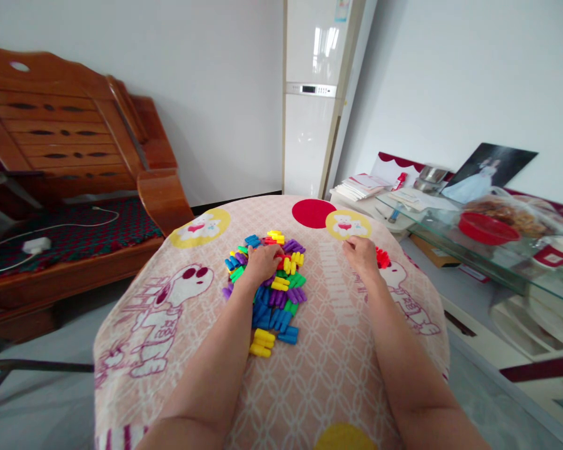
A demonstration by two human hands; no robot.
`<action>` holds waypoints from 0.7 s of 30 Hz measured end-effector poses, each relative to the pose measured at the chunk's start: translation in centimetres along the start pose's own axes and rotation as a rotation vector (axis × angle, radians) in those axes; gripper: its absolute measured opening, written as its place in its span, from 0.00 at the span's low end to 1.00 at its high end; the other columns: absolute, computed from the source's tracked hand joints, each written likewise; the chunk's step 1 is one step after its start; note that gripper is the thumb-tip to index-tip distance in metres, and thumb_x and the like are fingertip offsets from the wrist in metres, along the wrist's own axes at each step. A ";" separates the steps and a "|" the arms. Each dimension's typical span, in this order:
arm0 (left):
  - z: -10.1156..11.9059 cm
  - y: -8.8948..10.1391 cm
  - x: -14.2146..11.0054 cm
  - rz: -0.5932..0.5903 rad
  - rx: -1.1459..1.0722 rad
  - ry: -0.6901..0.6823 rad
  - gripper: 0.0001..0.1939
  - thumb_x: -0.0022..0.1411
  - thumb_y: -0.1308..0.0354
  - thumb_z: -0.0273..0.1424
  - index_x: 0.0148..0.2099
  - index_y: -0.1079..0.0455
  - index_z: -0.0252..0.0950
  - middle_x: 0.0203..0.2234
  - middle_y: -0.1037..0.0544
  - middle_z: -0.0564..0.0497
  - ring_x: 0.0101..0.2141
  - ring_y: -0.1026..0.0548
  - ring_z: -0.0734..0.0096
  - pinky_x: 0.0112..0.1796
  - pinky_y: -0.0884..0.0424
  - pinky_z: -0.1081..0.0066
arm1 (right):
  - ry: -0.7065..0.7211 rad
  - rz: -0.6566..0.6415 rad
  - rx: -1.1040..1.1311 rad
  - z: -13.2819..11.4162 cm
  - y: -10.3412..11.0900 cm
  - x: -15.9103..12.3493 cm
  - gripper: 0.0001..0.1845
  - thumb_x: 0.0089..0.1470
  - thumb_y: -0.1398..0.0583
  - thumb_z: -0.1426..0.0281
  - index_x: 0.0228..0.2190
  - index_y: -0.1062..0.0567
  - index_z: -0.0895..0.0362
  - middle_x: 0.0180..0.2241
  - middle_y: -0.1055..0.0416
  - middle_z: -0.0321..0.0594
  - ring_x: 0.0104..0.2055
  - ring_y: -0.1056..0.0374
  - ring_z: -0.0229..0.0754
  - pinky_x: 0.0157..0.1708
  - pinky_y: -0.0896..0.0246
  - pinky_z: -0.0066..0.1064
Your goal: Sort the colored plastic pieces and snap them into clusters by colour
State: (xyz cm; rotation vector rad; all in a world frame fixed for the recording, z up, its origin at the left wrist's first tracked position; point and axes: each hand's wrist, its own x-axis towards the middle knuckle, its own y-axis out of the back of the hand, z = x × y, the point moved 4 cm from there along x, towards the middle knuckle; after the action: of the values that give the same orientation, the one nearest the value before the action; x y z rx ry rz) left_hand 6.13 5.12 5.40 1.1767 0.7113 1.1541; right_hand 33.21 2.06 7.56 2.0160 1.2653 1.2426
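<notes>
A pile of small plastic pieces (263, 309) in blue, yellow, green, purple and red lies on the cloth-covered table (304, 387). My left hand (263, 262) rests over the back of this pile. Its fingers are bent down beside red pieces (282, 262), and whatever they grip is hidden. To the right, apart from the pile, my right hand (360, 253) is closed with thumb and fingers together; I cannot make out what is in it. Just beyond its wrist sits a small group of red pieces (382, 257), partly covered by the hand.
A wooden bench (65, 131) with a white charger (36, 245) stands at left. Behind the table is a tall white cabinet-like appliance (309, 137). At right, a glass-topped stand (431, 228) carries papers, a red bowl (488, 229) and a photo (490, 169).
</notes>
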 end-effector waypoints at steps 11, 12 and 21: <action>3.0 2.3 -0.2 0.015 -0.402 -0.276 0.15 0.63 0.49 0.32 0.44 0.23 0.34 0.33 0.19 0.50 0.33 0.25 0.69 0.37 0.32 0.72 | 0.060 -0.437 0.592 -4.9 -3.6 -2.0 0.15 0.51 0.40 0.62 0.36 0.21 0.59 0.24 0.26 0.36 0.22 0.31 0.36 0.20 0.41 0.23; 3.2 2.2 -0.3 0.008 -0.414 -0.287 0.15 0.63 0.49 0.31 0.44 0.23 0.34 0.34 0.19 0.50 0.34 0.25 0.69 0.37 0.32 0.72 | 0.061 -0.453 0.606 -5.2 -3.8 -2.2 0.14 0.51 0.41 0.62 0.34 0.21 0.59 0.24 0.26 0.36 0.23 0.30 0.36 0.19 0.41 0.22; 3.5 1.5 -0.4 -0.036 -0.494 -0.293 0.14 0.62 0.48 0.33 0.45 0.24 0.35 0.35 0.18 0.50 0.35 0.23 0.69 0.38 0.29 0.72 | 0.023 -0.448 0.521 -4.1 -2.4 -1.7 0.08 0.48 0.40 0.67 0.26 0.22 0.59 0.19 0.29 0.34 0.21 0.33 0.35 0.19 0.43 0.21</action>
State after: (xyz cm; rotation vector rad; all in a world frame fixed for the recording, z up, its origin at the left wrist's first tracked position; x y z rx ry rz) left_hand 8.72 3.54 7.76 0.8804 0.2027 1.0219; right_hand 28.19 1.34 7.02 1.8715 2.0763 0.7758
